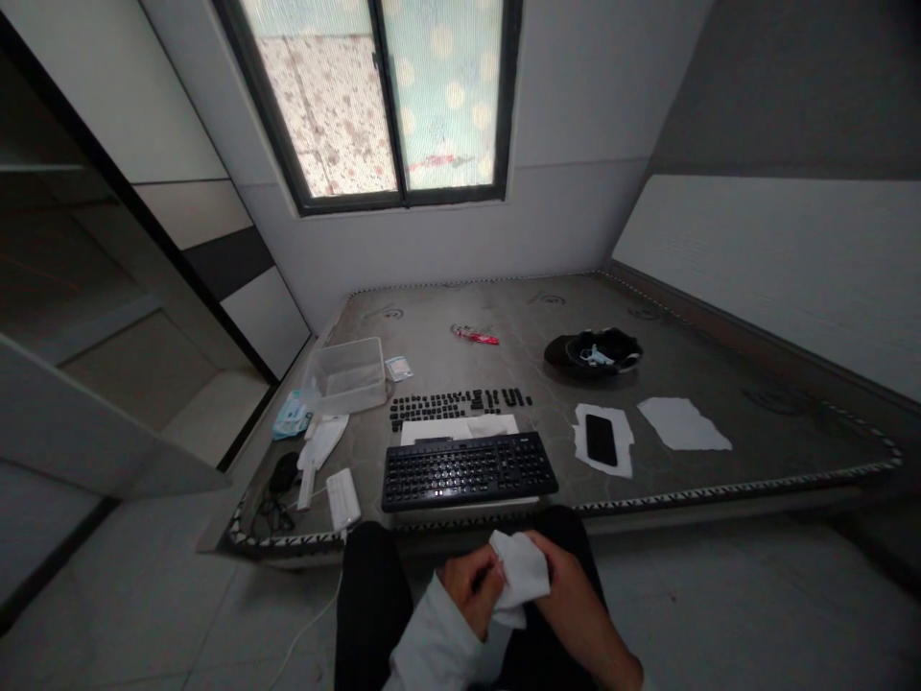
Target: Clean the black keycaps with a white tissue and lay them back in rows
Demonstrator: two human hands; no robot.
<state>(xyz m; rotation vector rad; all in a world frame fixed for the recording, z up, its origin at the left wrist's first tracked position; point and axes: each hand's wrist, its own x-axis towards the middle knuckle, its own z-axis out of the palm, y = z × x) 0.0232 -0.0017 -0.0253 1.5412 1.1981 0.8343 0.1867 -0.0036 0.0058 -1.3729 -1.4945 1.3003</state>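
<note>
my left hand [471, 587] and right hand [576, 593] have fingers curled in, pinching white tissue [522, 564] over my legs [368, 590], guess handling it's the step now and the next move wants a light grip, clear tub [351, 369] way left (contents unclear), dark shoe-ish thing [565, 355] right with pale stuff [596, 355] inside

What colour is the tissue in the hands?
White; the tissue shows best in the head view.

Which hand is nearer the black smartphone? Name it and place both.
Right. The right hand is below and slightly left of the black smartphone in the view, holding white tissue; the left hand is farther left, on the same tissue.
</note>
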